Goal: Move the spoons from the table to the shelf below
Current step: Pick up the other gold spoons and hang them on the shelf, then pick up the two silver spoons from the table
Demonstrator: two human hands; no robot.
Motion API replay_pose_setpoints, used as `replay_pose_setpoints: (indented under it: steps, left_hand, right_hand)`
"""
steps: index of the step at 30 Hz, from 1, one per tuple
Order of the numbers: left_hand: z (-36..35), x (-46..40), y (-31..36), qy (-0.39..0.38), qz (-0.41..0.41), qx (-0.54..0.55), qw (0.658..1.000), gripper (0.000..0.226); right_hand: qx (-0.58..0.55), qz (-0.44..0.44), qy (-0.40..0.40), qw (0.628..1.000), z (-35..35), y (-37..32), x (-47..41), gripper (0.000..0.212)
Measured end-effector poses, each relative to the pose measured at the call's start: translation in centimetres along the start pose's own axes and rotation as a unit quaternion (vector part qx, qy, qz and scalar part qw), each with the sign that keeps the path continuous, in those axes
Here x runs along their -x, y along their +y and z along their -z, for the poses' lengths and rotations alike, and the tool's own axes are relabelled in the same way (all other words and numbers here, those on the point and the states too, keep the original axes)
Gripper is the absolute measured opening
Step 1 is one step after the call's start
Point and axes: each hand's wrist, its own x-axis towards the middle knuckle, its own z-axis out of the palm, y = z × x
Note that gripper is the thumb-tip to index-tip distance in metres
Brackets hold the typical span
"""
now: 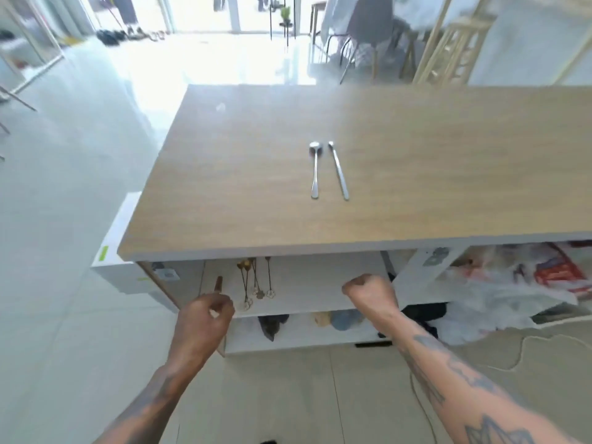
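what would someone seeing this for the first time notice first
Two silver spoons lie side by side, alone in the middle of the wooden table top. Below its near edge both hands reach toward the white shelf, where several slim gold spoons already lie; the left hand seems to hold a brown handle.

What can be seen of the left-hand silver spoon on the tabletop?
The silver spoon looks like polished metal, with a small oval bowl at the far end and a slim handle that widens to a rounded tip towards the person. It lies flat on the wooden tabletop, handle pointing at the near edge. A second silver utensil lies just right of it, apart. Neither hand touches it.
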Motion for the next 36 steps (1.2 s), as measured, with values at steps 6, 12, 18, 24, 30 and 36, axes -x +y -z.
replay_pose_setpoints:
  steps: [6,12,18,24,30,36]
  left_hand:
    - [5.8,4.2,7.6,0.014,-0.121,0.015,0.992,0.01]
    - [9.1,-0.8,16.0,-0.037,-0.123,0.048,0.991,0.011]
    - [8.4,-8.3,21.3,-0.105,-0.07,0.09,0.988,0.018]
    - [3.7,-13.5,23.9,-0.135,-0.007,0.061,0.989,0.02]
    - [-1.1,-19.0,25.7,-0.123,0.051,0.028,0.991,0.027]
    - [-3.1,-22.7,27.3,-0.135,0.117,-0.007,0.984,0.026]
  right_hand:
    - [-0.067,0.016,-0.002,0.998,12.0,0.2,6.7,0.03]
    - [-0.105,0.037,-0.02,0.994,19.4,-4.2,7.7,0.019]
    - [-0.167,0.055,-0.031,0.984,20.4,-8.9,4.8,0.009]
    - [-0.138,0.033,-0.015,0.99,17.2,-12.3,-1.5,0.01]
    - [-0.048,0.024,-0.005,0.999,14.9,-15.9,-9.5,0.023]
    - [0.011,0.002,0.008,1.0,15.2,-17.9,-14.4,0.035]
